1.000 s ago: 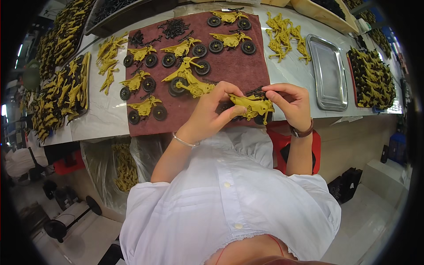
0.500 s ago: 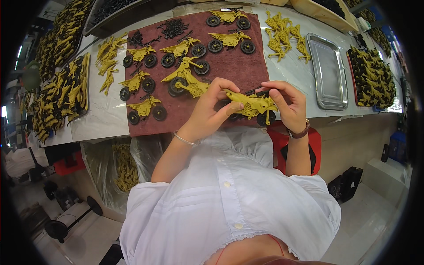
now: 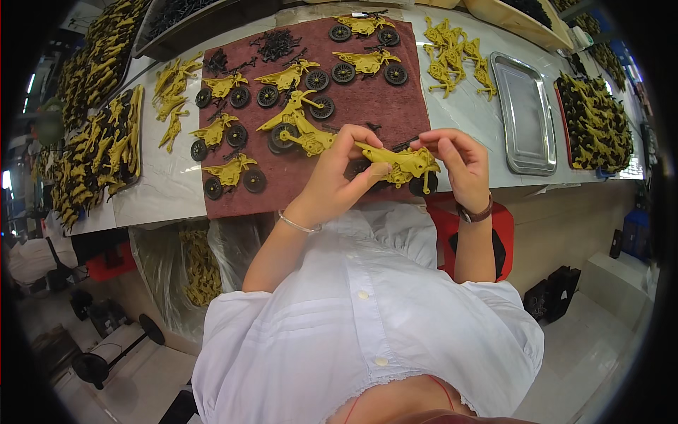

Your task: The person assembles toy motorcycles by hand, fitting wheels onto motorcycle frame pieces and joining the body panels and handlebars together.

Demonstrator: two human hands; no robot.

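Note:
Over the near edge of a maroon cloth (image 3: 395, 106) I hold a yellow toy motorcycle (image 3: 395, 166) with dark wheels. My left hand (image 3: 342, 166) grips its rear part, thumb on the near side and fingers on the far side. At its front end, my right hand (image 3: 462, 166) has its fingers bent around the black handlebar (image 3: 405, 145); their exact contact is partly hidden. Just left of my left hand, another toy motorcycle (image 3: 300, 131) lies on the cloth. A small black part (image 3: 373, 127) lies beyond my left fingers.
Several toy motorcycles (image 3: 367, 63) and a pile of black parts (image 3: 279, 45) lie on the cloth. Yellow body parts (image 3: 448, 53) are heaped at both sides. A metal tray (image 3: 497, 106) is at right, near a stack of yellow-and-black parts (image 3: 593, 124). Bins line the back.
The toy motorcycle in my hands has shifted slightly left and up. My right thumb has moved off its front toward the fingertips. The small black part beyond my left hand now shows.

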